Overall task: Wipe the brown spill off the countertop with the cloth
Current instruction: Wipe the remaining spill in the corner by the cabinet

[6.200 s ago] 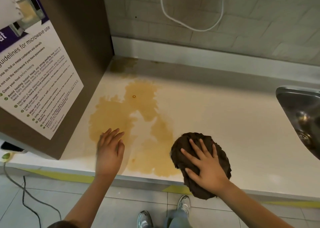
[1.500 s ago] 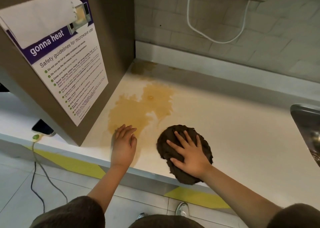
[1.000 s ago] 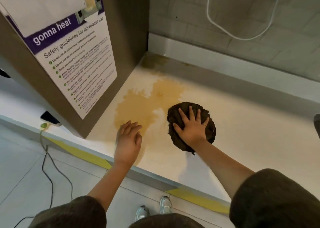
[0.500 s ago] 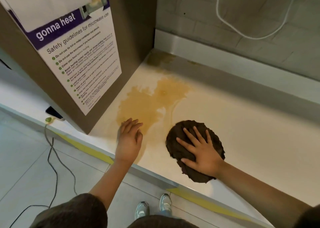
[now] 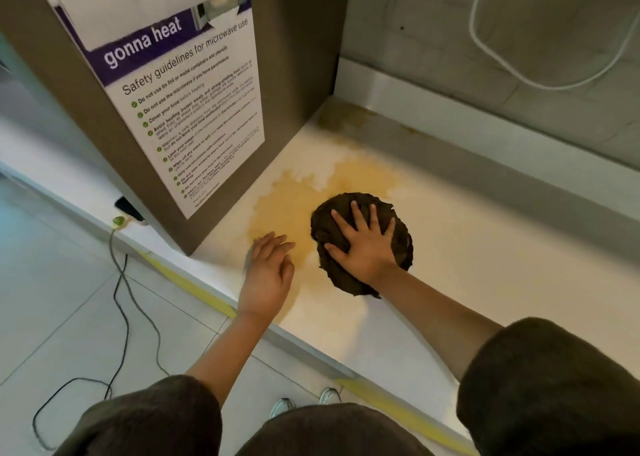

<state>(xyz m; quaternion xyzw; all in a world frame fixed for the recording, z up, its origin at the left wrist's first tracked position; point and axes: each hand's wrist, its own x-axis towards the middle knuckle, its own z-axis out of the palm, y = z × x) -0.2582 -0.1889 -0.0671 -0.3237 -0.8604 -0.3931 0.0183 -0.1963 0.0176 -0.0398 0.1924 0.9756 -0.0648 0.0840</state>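
A brown spill (image 5: 287,206) spreads over the pale countertop (image 5: 485,254), from near the front edge back toward the wall corner. A bunched dark brown cloth (image 5: 401,244) lies on the spill's right part. My right hand (image 5: 363,244) presses flat on the cloth with fingers spread. My left hand (image 5: 268,272) rests flat on the counter at the spill's near left edge, fingers apart, holding nothing. A darker stain (image 5: 343,117) sits in the back corner.
A brown cabinet side (image 5: 294,74) with a microwave safety poster (image 5: 187,109) stands left of the spill. A white cable (image 5: 540,84) hangs on the tiled wall behind. A black cord (image 5: 117,282) trails over the floor tiles. Yellow tape marks the counter's front edge.
My right hand has pushed the cloth away from the front edge, farther onto the spill. Over the earlier frames the near right part of the spill has gone. My left hand stays put.
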